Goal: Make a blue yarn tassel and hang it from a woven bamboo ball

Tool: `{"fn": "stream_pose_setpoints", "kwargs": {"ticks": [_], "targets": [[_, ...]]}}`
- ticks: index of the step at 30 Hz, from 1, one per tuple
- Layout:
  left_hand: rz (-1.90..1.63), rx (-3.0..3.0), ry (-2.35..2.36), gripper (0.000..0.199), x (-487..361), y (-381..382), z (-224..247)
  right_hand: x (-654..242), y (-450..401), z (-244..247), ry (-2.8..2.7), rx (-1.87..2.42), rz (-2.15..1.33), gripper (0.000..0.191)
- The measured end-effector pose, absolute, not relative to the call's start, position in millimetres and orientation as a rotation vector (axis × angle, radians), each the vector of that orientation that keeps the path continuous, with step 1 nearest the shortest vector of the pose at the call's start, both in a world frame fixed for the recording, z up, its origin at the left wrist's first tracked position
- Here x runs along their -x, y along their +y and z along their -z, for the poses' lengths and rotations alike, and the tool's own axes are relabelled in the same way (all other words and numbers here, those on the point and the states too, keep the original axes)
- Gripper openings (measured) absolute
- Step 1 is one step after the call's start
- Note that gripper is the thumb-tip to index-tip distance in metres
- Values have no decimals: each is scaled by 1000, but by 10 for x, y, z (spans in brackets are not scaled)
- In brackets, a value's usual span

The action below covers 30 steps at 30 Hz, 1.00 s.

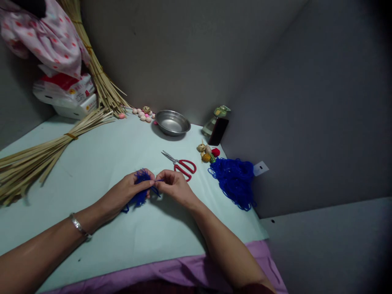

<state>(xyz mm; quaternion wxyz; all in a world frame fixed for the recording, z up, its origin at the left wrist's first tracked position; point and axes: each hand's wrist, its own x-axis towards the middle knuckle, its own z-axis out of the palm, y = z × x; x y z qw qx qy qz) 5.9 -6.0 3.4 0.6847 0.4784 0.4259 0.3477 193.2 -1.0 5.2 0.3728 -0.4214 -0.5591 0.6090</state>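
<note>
A small bunch of frayed blue yarn (140,197) is gripped in my left hand (136,185), between thumb and fingers. My right hand (173,185) touches it at the fingertips, pinching a blue strand beside my left thumb. Just beyond my right hand lie red-handled scissors (183,165), their blades pointing to the upper left. A large loose heap of blue yarn (234,179) spreads over the right edge of the table.
Along the back stand a metal bowl (173,122), small pale egg-shaped pieces (141,114), and a phone (218,131) against a bottle (209,125). Small coloured ornaments (206,157) lie near the yarn heap. Straw bundles (58,151) and tissue packs (69,96) are at left.
</note>
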Motion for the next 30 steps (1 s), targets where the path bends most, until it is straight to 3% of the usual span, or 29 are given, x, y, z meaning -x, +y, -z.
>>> {"fn": "stream_pose_setpoints", "kwargs": {"ticks": [8, 18, 30], "targets": [[-820, -993, 907, 31, -41, -84, -68, -1937, -3, 7, -1454, 1056, -1556, 13], [-935, -1008, 859, 32, -45, -56, -24, -1923, -3, 32, -1386, 996, -1566, 21], [-764, -1119, 984, 41, -79, -56, 31, -1913, 7, -37, -1357, 998, -1487, 38]]}}
